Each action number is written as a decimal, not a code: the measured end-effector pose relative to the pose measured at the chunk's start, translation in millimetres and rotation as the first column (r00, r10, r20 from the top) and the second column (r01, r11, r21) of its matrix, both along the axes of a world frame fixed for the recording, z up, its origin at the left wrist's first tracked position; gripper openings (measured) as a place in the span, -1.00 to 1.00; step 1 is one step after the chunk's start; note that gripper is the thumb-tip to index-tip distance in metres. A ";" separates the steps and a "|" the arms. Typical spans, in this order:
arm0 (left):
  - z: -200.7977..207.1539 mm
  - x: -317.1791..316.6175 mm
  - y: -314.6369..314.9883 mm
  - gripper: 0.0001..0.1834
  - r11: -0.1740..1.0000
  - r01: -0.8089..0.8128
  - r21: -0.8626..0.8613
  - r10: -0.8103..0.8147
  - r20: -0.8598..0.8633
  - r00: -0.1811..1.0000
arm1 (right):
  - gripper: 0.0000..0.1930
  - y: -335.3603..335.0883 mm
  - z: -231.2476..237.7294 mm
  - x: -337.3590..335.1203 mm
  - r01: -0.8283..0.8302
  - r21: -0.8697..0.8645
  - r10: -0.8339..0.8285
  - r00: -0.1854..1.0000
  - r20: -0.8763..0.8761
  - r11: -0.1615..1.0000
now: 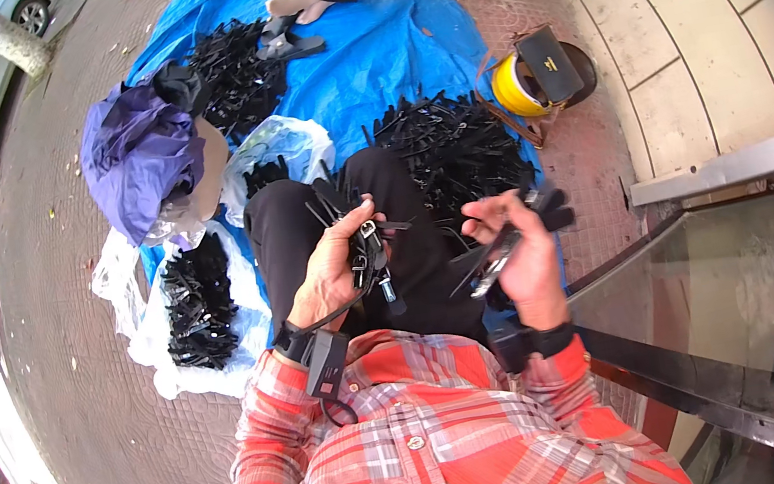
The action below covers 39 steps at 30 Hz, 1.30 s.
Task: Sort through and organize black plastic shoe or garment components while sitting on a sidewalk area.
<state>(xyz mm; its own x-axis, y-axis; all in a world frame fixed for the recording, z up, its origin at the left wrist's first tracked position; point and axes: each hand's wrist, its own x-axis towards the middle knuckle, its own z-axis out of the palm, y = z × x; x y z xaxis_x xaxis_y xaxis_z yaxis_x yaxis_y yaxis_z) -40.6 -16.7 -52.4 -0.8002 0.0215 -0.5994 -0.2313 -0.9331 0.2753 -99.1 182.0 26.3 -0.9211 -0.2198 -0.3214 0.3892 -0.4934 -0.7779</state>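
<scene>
Over my lap, my left hand (338,265) is closed around a bunch of black buckle straps (368,250). Small silver buckles show among them, and loose ends stick out above the fingers and hang below. My right hand (524,266) is held apart from it, to the right, with its fingers curled around a black tool with a shiny metal part (493,271). Blur hides its exact kind; thick black ends (553,205) jut out past the fingers on the right. Just beyond my knees lies a large heap of black straps (454,150).
A blue tarp (377,51) carries another black strap pile (240,78) and sandals (290,46). Left stand a strap-filled plastic bag (201,312) and a purple cloth bundle (140,154). A person's bare foot (300,0), a yellow bucket (517,88) and a glass-sided cabinet (719,291) are nearby.
</scene>
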 end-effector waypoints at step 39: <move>12.2 -9.6 7.0 -0.63 0.996 0.057 0.062 -0.042 -0.216 0.975 | -0.80 21.2 -4.5 -19.1 -0.341 0.224 0.377 0.915 -0.144 0.913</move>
